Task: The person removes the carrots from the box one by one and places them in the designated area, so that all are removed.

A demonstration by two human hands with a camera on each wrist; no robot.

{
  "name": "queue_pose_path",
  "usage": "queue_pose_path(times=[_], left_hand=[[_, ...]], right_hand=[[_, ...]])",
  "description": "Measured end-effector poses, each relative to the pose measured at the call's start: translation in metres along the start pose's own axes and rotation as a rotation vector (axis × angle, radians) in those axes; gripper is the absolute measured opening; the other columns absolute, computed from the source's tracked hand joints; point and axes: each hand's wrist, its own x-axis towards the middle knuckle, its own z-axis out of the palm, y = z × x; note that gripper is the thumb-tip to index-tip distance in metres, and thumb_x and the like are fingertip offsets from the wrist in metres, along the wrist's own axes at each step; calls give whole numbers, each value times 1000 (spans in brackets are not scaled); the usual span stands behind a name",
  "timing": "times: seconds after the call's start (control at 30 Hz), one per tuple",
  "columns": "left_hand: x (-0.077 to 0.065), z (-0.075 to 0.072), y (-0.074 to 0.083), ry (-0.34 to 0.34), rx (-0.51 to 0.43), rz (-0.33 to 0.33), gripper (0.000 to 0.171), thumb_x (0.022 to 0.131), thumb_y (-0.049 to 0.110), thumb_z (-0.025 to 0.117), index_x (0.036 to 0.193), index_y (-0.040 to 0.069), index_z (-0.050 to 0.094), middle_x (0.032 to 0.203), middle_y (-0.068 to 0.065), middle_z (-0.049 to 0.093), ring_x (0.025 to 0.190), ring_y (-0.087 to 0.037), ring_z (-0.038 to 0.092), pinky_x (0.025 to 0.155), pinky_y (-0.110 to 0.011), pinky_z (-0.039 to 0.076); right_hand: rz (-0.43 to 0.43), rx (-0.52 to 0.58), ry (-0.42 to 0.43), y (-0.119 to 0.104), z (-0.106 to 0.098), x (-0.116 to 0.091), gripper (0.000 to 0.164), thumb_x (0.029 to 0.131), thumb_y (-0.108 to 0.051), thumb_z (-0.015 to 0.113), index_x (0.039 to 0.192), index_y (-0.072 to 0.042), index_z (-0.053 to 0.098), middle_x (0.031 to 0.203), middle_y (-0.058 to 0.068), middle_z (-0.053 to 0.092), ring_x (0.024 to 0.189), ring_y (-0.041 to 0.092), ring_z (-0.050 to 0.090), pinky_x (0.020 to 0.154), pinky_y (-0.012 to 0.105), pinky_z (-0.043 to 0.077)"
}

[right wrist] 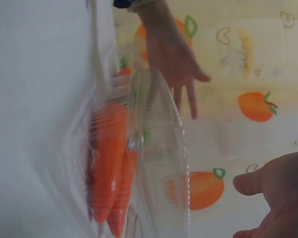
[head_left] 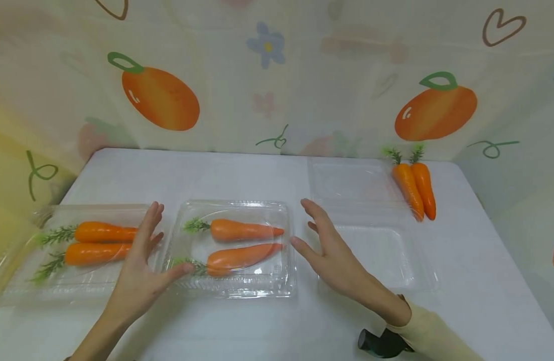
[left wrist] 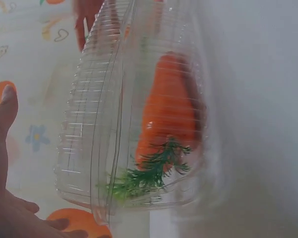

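Observation:
A clear plastic clamshell box point(head_left: 232, 203) lies in the middle of the table with its lid down over two carrots point(head_left: 241, 229) with green leafy tops. My left hand point(head_left: 143, 273) hovers at its left side, fingers spread and thumb over the box's edge in the head view. Off the opposite side, my right hand point(head_left: 337, 255) is held with fingers loosely extended and holds nothing. From the side, the left wrist view shows the box point(left wrist: 104, 124) with a carrot point(left wrist: 171, 109) inside, and the right wrist view shows carrot tips point(right wrist: 109, 163) through the plastic.
Another clear box point(head_left: 78, 208) with two carrots point(head_left: 101, 231) lies at the left, partly behind my left hand. At the right, an opened clear box point(head_left: 372, 250) has its lid point(head_left: 354, 183) laid back. Two loose carrots point(head_left: 408, 188) lie by that lid. A patterned curtain point(head_left: 277, 90) hangs behind the table.

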Motion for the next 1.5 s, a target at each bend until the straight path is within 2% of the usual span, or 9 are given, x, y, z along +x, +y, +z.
queue_pose_path(times=[0.13, 0.27, 0.33, 0.4, 0.67, 0.83, 1.13, 1.33, 1.5], left_hand=[[-1, 4, -4, -64, -35, -44, 120, 71, 5, 86, 157, 36, 9, 163, -7, 15, 145, -31, 21, 101, -1, 26], [-2, 7, -6, -123, -41, -98, 124, 69, 11, 89, 156, 39, 5, 163, -8, 10, 142, -45, 20, 117, -43, 26], [-3, 9, -6, -140, -11, -114, 127, 67, 17, 91, 156, 41, 4, 163, -9, 9, 142, -47, 18, 109, -68, 21], [-3, 10, -6, -149, 19, -123, 129, 65, 21, 92, 155, 43, 3, 163, -10, 8, 142, -48, 13, 101, -79, 16], [-8, 16, -13, -95, 30, -129, 136, 61, 20, 94, 158, 27, -2, 164, -8, 3, 146, -43, -11, 110, -71, -4], [-11, 20, -16, -68, 30, -155, 132, 62, 20, 93, 159, 18, 3, 164, -8, 8, 147, -41, -11, 110, -71, -3], [-19, 30, -27, 63, -17, -139, 125, 57, 16, 94, 158, 21, 21, 161, -14, 20, 149, -37, -1, 113, -68, 3], [-24, 32, -27, 40, -90, -177, 119, 62, 10, 91, 157, 27, 22, 161, -19, 13, 149, -30, -8, 111, -70, -1], [-27, 31, -28, 39, -128, -164, 117, 65, 3, 88, 157, 27, 22, 153, -22, 33, 149, -21, -11, 112, -67, -7]], right_hand=[[28, 12, -41, -6, 5, -1, 76, 98, -39, 59, 157, -25, 13, 161, -5, 15, 141, 31, 33, 109, 54, 37], [46, -13, -85, -8, 12, -1, 79, 97, -45, 57, 158, -24, 11, 162, -8, 12, 142, 29, 32, 111, 52, 34], [57, -35, -114, -8, 16, -1, 82, 97, -44, 58, 158, -21, 8, 163, -6, 9, 146, 26, 25, 115, 50, 28], [73, -46, -131, -7, 21, -2, 85, 97, -41, 59, 159, -18, 5, 163, -5, 5, 148, 21, 17, 117, 48, 23], [96, 26, -75, -2, 47, -8, 104, 91, -46, 66, 157, -12, -7, 163, -4, -12, 149, 17, -2, 119, 49, 14], [145, 97, -10, 1, 60, -13, 111, 87, -52, 68, 157, -19, -11, 163, -4, -13, 149, 17, -5, 119, 52, 10], [144, 174, 65, 6, 75, -20, 114, 84, -43, 76, 157, -25, -9, 163, -4, -12, 149, 17, -8, 117, 56, 10], [130, 173, 94, 10, 77, -24, 112, 83, -42, 77, 158, -26, -5, 164, -5, -7, 149, 14, -6, 117, 58, 10], [115, 217, 98, 12, 77, -24, 114, 82, -37, 80, 158, -28, -5, 163, -10, -3, 148, 10, 0, 118, 53, 12]])
